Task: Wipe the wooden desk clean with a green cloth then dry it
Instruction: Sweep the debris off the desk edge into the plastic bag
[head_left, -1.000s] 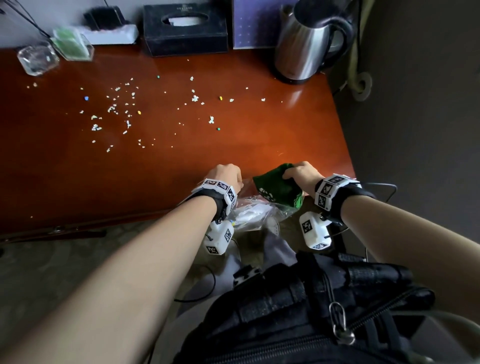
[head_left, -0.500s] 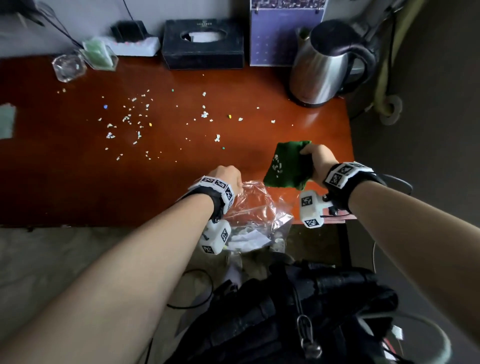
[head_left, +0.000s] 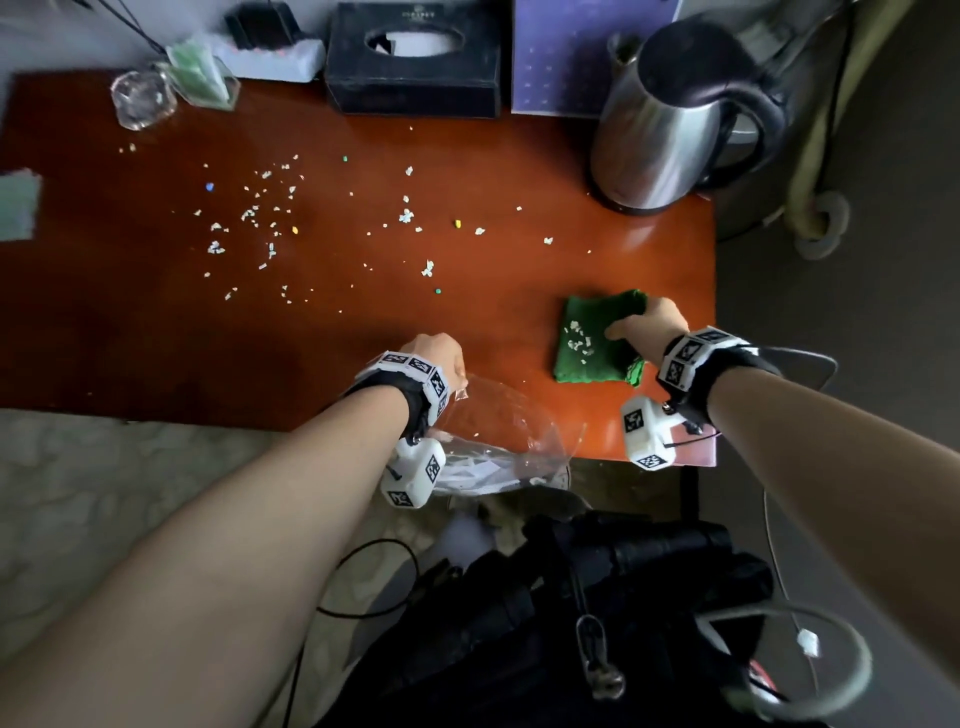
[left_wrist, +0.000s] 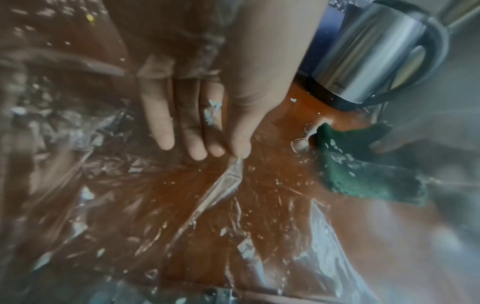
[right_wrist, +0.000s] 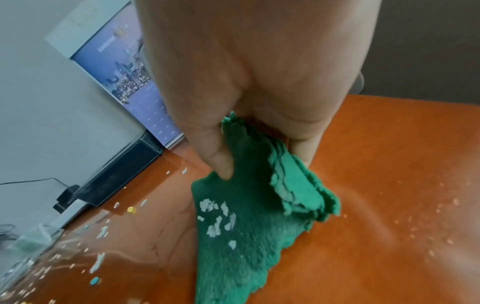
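green cloth (head_left: 597, 338) moved onto desk (head_left: 156, 322) | right hand (head_left: 649, 325) grips it | left hand (head_left: 439, 356) pinches bag (head_left: 498, 421)

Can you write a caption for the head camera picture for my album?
Right hand grips a folded green cloth on the crumb-speckled wooden desk while the left hand pinches a clear plastic bag.

A hotel-room or home-office desk (head_left: 363, 338): steel kettle (head_left: 670, 130), black tissue box (head_left: 413, 62), desk calendar (head_left: 561, 57), power strip (head_left: 280, 54).
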